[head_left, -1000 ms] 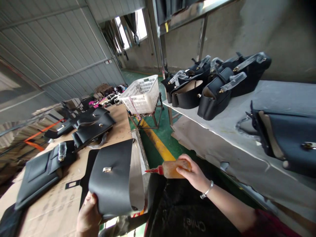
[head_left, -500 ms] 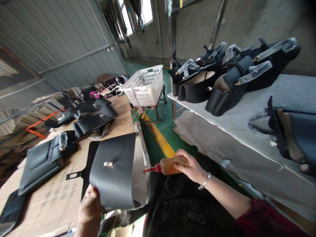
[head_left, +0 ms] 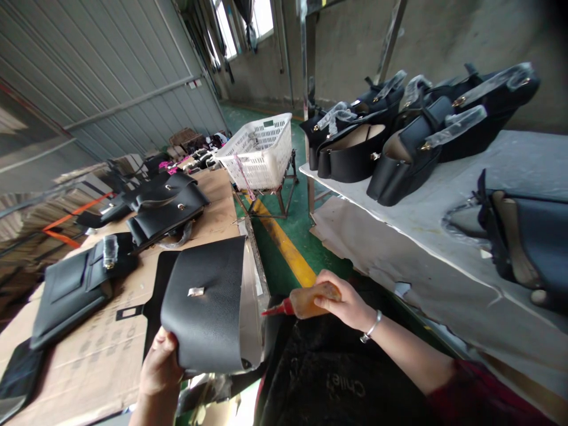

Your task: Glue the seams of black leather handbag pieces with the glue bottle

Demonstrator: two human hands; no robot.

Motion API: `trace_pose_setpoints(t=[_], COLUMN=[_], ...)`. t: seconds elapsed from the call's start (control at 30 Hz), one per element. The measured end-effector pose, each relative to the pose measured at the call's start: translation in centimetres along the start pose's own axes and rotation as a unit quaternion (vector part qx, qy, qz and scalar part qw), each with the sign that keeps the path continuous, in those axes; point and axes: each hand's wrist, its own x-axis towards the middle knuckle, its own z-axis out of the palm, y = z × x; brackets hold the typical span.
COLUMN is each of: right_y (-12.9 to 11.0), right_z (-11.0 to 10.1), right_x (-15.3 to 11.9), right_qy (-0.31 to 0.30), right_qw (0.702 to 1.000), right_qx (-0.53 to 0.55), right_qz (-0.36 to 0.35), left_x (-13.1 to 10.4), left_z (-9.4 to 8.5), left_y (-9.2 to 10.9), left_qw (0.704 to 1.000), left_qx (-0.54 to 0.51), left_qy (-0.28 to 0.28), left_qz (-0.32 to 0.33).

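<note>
My left hand (head_left: 162, 362) grips the lower left edge of a black leather handbag (head_left: 206, 331), thumb on top and the other fingers hidden beneath. The bag lies tilted at the table's edge, a small metal clasp (head_left: 196, 291) on its face and its pale lining showing along the right side. A dark strap piece with a rectangular cutout (head_left: 129, 312) sticks out to its left. Closed around an amber glue bottle (head_left: 313, 300) is my right hand (head_left: 344, 302). The bottle's red nozzle points left, just short of the bag's lined edge.
More black bags (head_left: 75, 290) rest on the cardboard-covered table (head_left: 106, 361) at left. Several bags with plastic-wrapped handles (head_left: 402, 157) stand on a white-topped table (head_left: 497, 160) at right. A white plastic basket (head_left: 266, 163) sits on a metal stand beyond, near a yellow floor line (head_left: 284, 242).
My right hand has shifted slightly right and down with the glue bottle, so the nozzle tip is a little farther from the bag's edge. My left hand keeps its hold.
</note>
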Motion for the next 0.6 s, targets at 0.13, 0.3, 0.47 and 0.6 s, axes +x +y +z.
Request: trace_pose_setpoints(t=[0.13, 0.3, 0.47, 0.6], right_y=[0.8, 1.3, 1.5, 1.2], right_z=[0.3, 1.7, 1.9, 1.6], right_x=[1.0, 1.4, 0.4, -1.7], right_qy=[0.089, 0.094, 0.042, -0.017], right_qw=[0.995, 0.99, 0.986, 0.979], right_qx=[0.025, 0.076, 0.109, 0.139], right_qz=[0.028, 0.077, 0.117, 0.147], left_x=[0.3, 1.0, 0.6, 0.2], left_z=[-0.3, -1.2, -0.7, -0.4], left_y=[-0.2, -0.3, -0.2, -0.3], left_qw=[1.0, 0.998, 0.999, 1.0], left_qx=[0.009, 0.035, 0.028, 0.009], left_qy=[-0.016, -0.045, -0.022, -0.006], left_qz=[0.006, 0.009, 0.011, 0.015])
